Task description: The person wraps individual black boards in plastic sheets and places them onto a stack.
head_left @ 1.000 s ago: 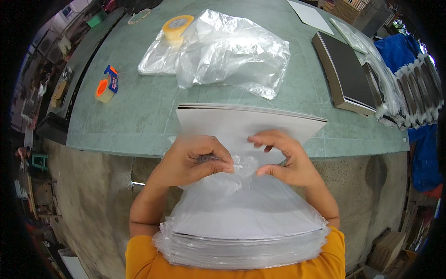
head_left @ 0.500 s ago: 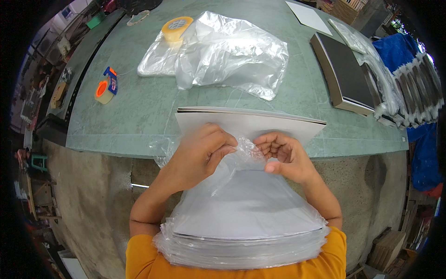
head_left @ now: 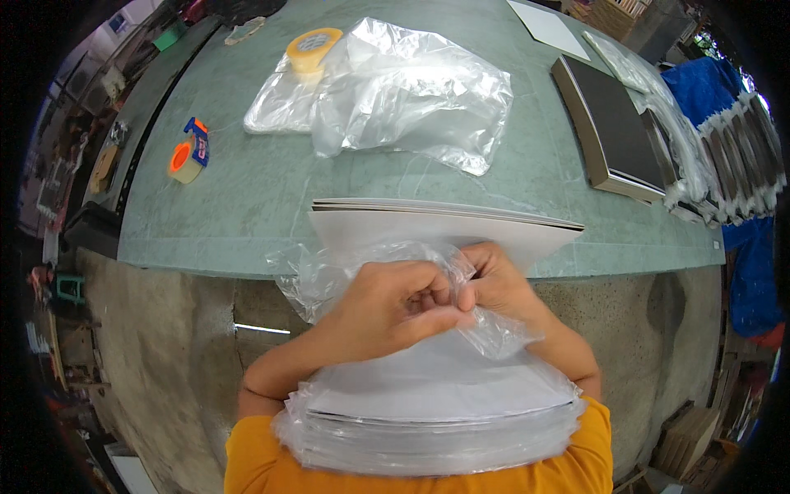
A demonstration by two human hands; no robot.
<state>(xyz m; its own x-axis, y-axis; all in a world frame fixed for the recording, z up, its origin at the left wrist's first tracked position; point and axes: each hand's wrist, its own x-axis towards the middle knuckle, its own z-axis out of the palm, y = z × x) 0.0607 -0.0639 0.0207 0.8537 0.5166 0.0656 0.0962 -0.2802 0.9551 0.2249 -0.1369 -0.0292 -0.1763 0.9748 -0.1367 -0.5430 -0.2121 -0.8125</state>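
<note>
far left of the green table (head_left: 247,206), near its left edge, an orange tape dispenser (head_left: 188,155) with a blue handle lies on its own. towards the far edge sits a yellow tape roll (head_left: 313,48), touching a heap of crumpled clear plastic bags (head_left: 403,86) that spreads to the middle of the table. at the near edge, a stack of white boards (head_left: 444,226) pokes over the table and runs back to the person's chest, its lower half wrapped in a clear plastic bag (head_left: 362,267). now the hands: the left hand (head_left: 391,306) is curled tight, fingers pinching the bunched mouth of that bag on top of the stack. right up against it, the right hand (head_left: 494,284) is closed too, gripping the same bunched plastic, knuckles touching the left's. on to the right edge of the table: a dark flat frame (head_left: 613,123) lies there, with a row of wrapped frames (head_left: 745,156) just beyond it, leaning over blue cloth (head_left: 699,82).
</note>
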